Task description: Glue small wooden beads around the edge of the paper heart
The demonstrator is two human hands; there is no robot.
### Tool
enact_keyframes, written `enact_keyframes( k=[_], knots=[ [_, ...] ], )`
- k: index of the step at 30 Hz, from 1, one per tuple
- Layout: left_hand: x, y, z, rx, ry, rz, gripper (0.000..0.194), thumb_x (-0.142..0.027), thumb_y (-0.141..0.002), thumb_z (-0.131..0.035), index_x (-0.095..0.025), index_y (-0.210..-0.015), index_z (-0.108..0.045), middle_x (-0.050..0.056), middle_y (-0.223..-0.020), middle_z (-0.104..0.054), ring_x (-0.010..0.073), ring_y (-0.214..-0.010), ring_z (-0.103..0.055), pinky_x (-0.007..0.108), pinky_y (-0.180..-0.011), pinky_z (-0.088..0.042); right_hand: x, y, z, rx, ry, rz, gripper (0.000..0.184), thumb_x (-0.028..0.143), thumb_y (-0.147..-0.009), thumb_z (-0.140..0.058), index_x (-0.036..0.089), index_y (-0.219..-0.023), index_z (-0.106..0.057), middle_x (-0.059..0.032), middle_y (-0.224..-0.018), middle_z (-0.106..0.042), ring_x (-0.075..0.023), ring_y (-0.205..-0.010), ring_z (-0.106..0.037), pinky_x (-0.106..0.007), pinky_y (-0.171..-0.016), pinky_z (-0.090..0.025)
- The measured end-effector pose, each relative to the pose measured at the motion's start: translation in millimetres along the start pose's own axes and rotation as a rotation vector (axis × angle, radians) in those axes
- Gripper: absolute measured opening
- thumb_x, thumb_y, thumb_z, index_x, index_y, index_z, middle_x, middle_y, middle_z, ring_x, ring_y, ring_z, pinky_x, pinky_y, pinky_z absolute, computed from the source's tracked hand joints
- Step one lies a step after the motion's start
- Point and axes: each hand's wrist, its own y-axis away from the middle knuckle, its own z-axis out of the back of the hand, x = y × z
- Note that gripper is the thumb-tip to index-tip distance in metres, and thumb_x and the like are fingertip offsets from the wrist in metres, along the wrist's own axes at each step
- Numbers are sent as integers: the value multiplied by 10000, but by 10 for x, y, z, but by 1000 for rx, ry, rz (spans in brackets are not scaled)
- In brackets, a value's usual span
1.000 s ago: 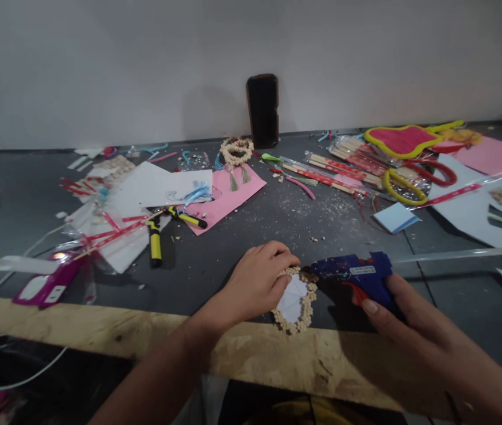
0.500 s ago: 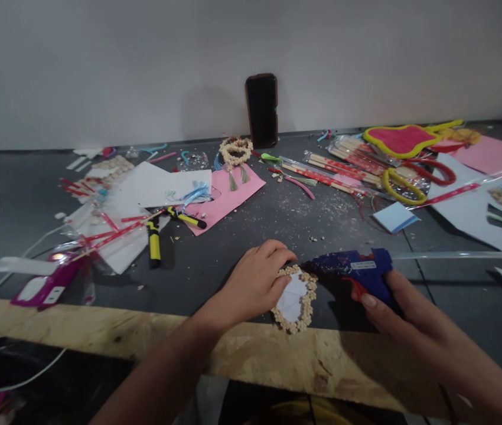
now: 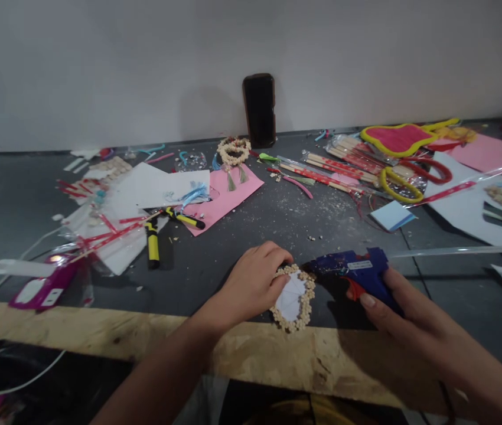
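My left hand [image 3: 255,277] has its fingers closed over the upper left edge of an oval white paper piece [image 3: 290,300] bordered with small beige bead-like bits [image 3: 306,307]. The piece lies at the table's front edge. A dark blue glue gun [image 3: 359,267] with a red trigger [image 3: 355,289] is in my right hand [image 3: 404,310]. Its dark nozzle points left, close to the top right of the beaded border; I cannot tell whether they touch. A long clear glue stick [image 3: 448,252] sticks out of its back end.
Yellow-handled pliers [image 3: 153,245] lie left beside papers and red-wrapped sticks. A purple device [image 3: 42,286] with a cable is at far left. A phone [image 3: 260,111] leans on the wall behind beige bead rings [image 3: 234,152] on pink paper [image 3: 233,198]. Packaged chopsticks [image 3: 339,168] and yellow-handled scissors [image 3: 399,188] lie right.
The glue gun's nozzle has shifted slightly left and back right along the top of the beaded border. My left hand keeps its hold on the piece. The view has turned a little.
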Motion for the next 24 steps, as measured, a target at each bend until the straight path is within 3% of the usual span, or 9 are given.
enact_keyframes(
  k=[2, 6, 9, 11, 16, 19, 22, 24],
  knots=[
    [0, -4, 0, 8, 4, 2, 177, -205, -863, -512, -190, -1036, -549, 40, -1019, -600, 196, -948, -557, 323, -788, -448, -3, 13, 33, 51, -99, -69, 482, 597, -729, -531, 240, -1041, -615, -58, -907, -710, -217, -766, -656, -296, -660, -561],
    [11, -2, 20, 18, 10, -6, 200, -235, -873, -503, -197, -1066, -540, 50, -1024, -604, 204, -960, -559, 339, -820, -450, -6, 14, 154, 76, -291, -269, 371, 620, -678, -584, 254, -741, -583, -10, -558, -598, -162, -472, -539, -259, -415, -480],
    [27, 23, 80, 65, 45, -14, 282, -275, -861, -534, -200, -1131, -512, 63, -1090, -593, 214, -1010, -551, 349, -857, -451, -60, -51, 256, 46, -371, -342, 350, 596, -716, -579, 247, -742, -581, -18, -566, -593, -146, -462, -531, -240, -385, -439],
    [37, 48, 136, 120, 71, -24, 397, -296, -821, -592, -202, -1190, -482, 69, -1155, -571, 225, -1061, -533, 356, -886, -447, -132, -127, 318, 31, -287, -342, 368, 601, -757, -529, 238, -779, -586, -42, -605, -617, -158, -479, -554, -258, -398, -442],
    [45, 91, 231, 186, 83, -63, 542, -287, -781, -639, -199, -1272, -428, 81, -1225, -536, 242, -1132, -491, 370, -937, -421, -240, -259, 453, -12, 521, -210, 400, 606, -826, -422, 252, -664, -514, -30, -498, -549, -199, -441, -541, -308, -436, -353],
    [48, 92, 223, 165, 81, -49, 446, -254, -840, -562, -193, -1263, -435, 82, -1195, -557, 231, -1096, -515, 356, -903, -433, -164, -230, 465, -121, 850, -132, 389, 578, -858, -395, 240, -765, -565, -101, -689, -633, -261, -612, -606, -343, -497, -367],
    [63, 81, 170, 110, 64, -51, 351, -233, -871, -498, -187, -1217, -467, 80, -1147, -584, 222, -1053, -537, 347, -874, -438, -27, -182, 327, -349, 887, 174, 378, 502, -877, -417, 190, -979, -606, -150, -957, -636, -307, -913, -578, -406, -717, -436],
    [75, 69, 121, 68, 32, -82, 325, -231, -869, -490, -175, -1188, -486, 82, -1123, -589, 225, -1043, -537, 351, -876, -431, 71, -177, 138, -343, 721, 431, 341, 462, -873, -449, 186, -980, -619, -122, -982, -624, -289, -969, -542, -427, -849, -416]
  ],
)
